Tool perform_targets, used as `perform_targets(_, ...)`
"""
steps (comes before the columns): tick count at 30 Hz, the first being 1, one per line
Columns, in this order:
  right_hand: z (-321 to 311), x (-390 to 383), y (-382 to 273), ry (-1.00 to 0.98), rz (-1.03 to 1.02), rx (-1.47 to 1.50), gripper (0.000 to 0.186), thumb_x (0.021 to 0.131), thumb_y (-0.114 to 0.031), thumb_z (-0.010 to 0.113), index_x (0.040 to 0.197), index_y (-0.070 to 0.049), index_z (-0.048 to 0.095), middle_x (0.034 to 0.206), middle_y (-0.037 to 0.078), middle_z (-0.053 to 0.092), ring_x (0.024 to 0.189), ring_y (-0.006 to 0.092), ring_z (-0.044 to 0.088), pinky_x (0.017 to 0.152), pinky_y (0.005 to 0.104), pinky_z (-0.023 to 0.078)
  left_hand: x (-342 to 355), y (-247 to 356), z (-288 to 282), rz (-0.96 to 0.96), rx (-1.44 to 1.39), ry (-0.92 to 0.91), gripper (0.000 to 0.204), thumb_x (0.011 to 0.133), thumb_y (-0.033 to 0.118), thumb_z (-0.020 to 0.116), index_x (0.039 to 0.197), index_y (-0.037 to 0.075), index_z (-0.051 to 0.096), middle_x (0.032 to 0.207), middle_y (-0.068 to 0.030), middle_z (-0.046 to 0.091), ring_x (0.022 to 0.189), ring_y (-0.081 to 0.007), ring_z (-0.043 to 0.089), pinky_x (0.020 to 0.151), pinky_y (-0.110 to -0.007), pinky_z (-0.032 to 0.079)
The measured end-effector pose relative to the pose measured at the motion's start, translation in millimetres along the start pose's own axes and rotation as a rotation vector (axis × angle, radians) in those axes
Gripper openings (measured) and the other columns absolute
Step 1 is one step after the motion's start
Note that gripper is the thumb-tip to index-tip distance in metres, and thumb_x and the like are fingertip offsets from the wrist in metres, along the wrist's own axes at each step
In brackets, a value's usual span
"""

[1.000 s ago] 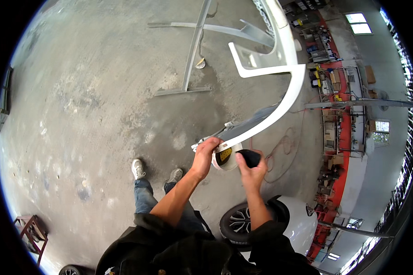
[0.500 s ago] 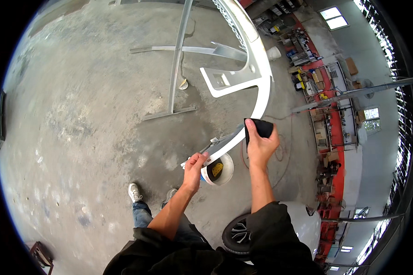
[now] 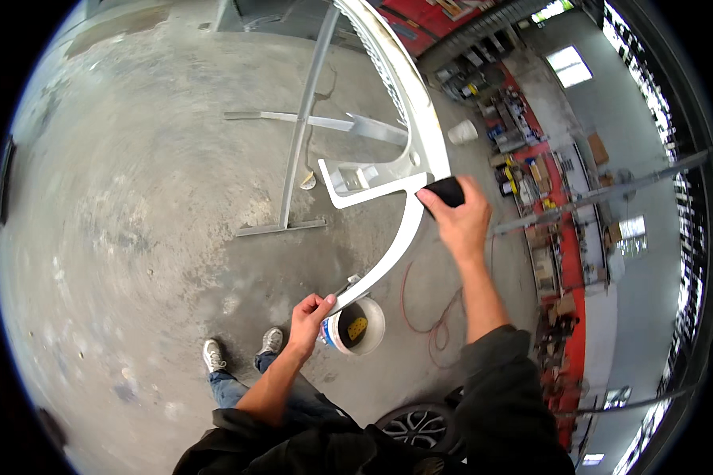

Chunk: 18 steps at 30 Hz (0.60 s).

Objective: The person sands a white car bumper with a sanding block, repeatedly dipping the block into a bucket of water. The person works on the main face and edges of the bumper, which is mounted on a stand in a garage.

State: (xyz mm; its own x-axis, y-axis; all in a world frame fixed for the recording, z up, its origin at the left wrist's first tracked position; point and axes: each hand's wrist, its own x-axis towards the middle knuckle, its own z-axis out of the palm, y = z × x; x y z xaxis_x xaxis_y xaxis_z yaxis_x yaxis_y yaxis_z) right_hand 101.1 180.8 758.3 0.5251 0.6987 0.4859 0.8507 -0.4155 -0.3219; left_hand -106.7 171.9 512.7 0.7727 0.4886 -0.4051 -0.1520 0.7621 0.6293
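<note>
A long curved white car bumper (image 3: 395, 241) runs from the top centre down to my left hand (image 3: 310, 318), whose fingers are closed on its lower end. My right hand (image 3: 455, 210) grips a black pad (image 3: 444, 188) against the bumper where a bracket-shaped section branches off, its thumb over the pad. Below the bumper's lower end stands a white bucket (image 3: 372, 323) with a yellow perforated sponge (image 3: 356, 329) inside; my left hand is just left of it.
A metal stand (image 3: 295, 166) is under the bumper. A red hose (image 3: 420, 324) loops on the floor. A white bucket (image 3: 461, 131) stands farther off. Cluttered workbenches (image 3: 543, 261) line the right wall. A car wheel (image 3: 414, 427) sits at the lower edge.
My right hand with the black pad has slid up along the bumper, away from my left hand and the bucket. My left hand still grips the lower end, now lower in view.
</note>
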Motion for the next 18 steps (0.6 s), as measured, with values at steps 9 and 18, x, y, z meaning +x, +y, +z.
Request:
perform_targets(9, -8.1, 99.6, -12.4, -0.757, -0.292, -0.222, 0.043, 0.063, -0.033, 0.087, 0.086, -0.002, 0.069, 0.071, 0.015, 0.067, 0.067, 0.0334, 0.064, 0.066, 0.0407, 0.05, 12.9, 58.0, 72.7, 0.704, 0.708, 0.074, 0.034, 0.091, 0.036, 0.069, 0.092, 0.003, 0.064, 0.08, -0.0129, 0.061, 0.072, -0.0289, 0.063, 0.063, -0.038, 0.049)
perform_targets(18, 56.9, 124.8, -45.2, -1.156, -0.565, -0.366, 0.041, 0.059, -0.031, 0.087, 0.079, -0.002, 0.067, 0.067, 0.016, 0.064, 0.069, 0.0328, 0.065, 0.063, 0.0408, 0.048, 34.7, 48.8, 92.4, 0.795, 0.663, 0.173, 0.035, 0.089, 0.034, 0.072, 0.082, 0.003, 0.06, 0.073, -0.0135, 0.055, 0.061, -0.0313, 0.057, 0.056, -0.041, 0.044)
